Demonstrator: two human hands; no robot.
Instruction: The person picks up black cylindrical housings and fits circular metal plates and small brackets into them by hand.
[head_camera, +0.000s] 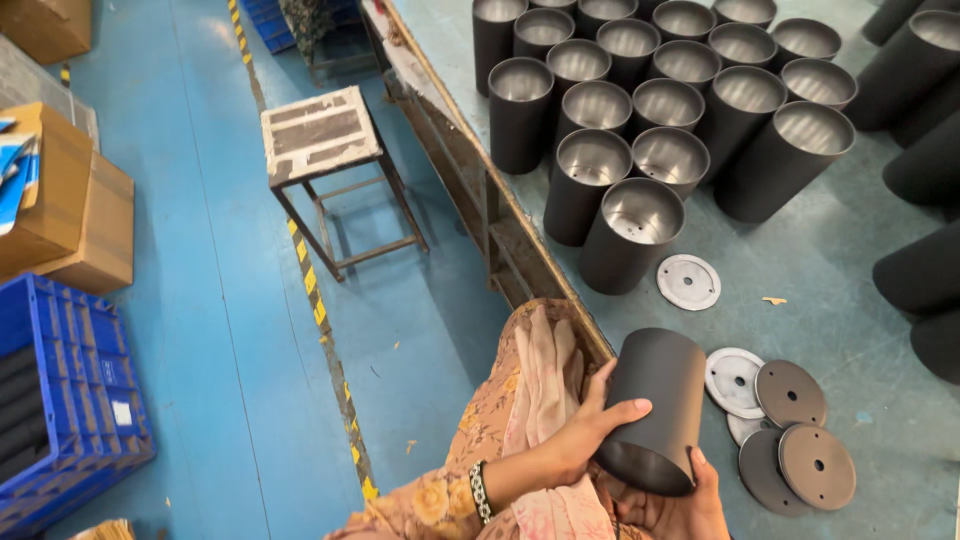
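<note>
2 hands (640, 465) grip black cylinder (655, 405), seemingly above discs (790, 430).

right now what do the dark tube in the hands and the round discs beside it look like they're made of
Dark tube, held by the left hand and right hand: probably thin sheet metal with a matte dark coating outside; the upright tubes on the table show bare, dull-silver insides. Round discs: flat metal plates with a centre hole, some pale, some matte brown-grey.
</note>
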